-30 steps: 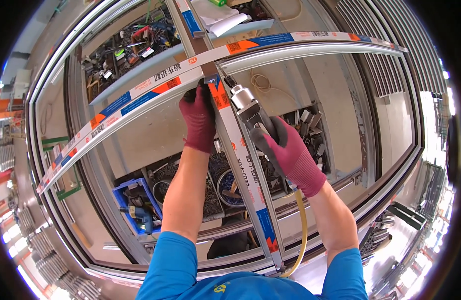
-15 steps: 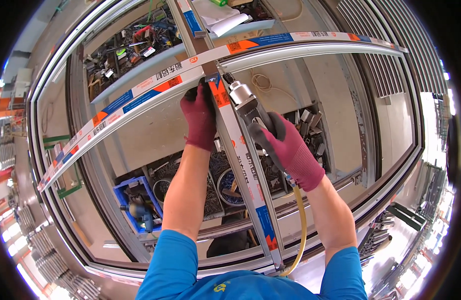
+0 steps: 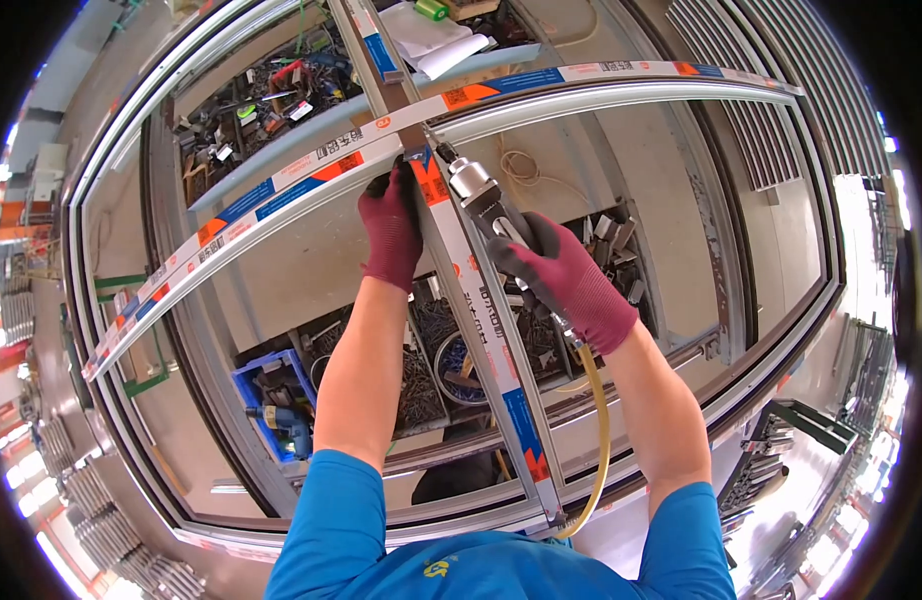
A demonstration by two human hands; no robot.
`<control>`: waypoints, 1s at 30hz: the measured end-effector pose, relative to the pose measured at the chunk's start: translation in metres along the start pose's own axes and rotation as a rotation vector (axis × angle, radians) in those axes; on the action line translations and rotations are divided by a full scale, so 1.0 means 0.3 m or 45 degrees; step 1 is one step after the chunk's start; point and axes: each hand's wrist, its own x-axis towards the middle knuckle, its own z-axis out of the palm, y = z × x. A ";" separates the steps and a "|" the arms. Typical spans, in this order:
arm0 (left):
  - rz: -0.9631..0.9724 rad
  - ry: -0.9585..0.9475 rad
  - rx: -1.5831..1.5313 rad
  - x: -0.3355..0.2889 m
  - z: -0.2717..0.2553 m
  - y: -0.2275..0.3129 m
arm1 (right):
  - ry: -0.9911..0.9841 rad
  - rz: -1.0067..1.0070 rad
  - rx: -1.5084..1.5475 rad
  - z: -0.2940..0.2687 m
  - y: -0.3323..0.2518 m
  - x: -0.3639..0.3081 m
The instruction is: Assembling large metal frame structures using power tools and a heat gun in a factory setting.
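My left hand (image 3: 392, 225), in a maroon glove, grips the upright aluminium bar (image 3: 478, 318) just below where it meets the long cross bar (image 3: 311, 172) of a window frame. My right hand (image 3: 564, 277), also gloved, is closed around a silver pneumatic screwdriver (image 3: 478, 194). Its tip points up and left into the joint of the two bars, right beside my left fingers. A yellow air hose (image 3: 597, 440) runs from the tool down past my right forearm. Both bars carry white, orange and blue protective tape.
Under the frame, bins hold screws and metal parts (image 3: 431, 345). A blue crate (image 3: 264, 384) with a blue cordless drill (image 3: 281, 422) sits at lower left. A shelf of mixed tools (image 3: 266, 95) lies beyond the cross bar. Stacked profiles (image 3: 781, 95) stand at upper right.
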 end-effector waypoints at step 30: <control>-0.468 -0.397 -0.560 -0.273 -0.016 0.311 | -0.168 -0.155 -0.124 -0.060 0.053 -0.332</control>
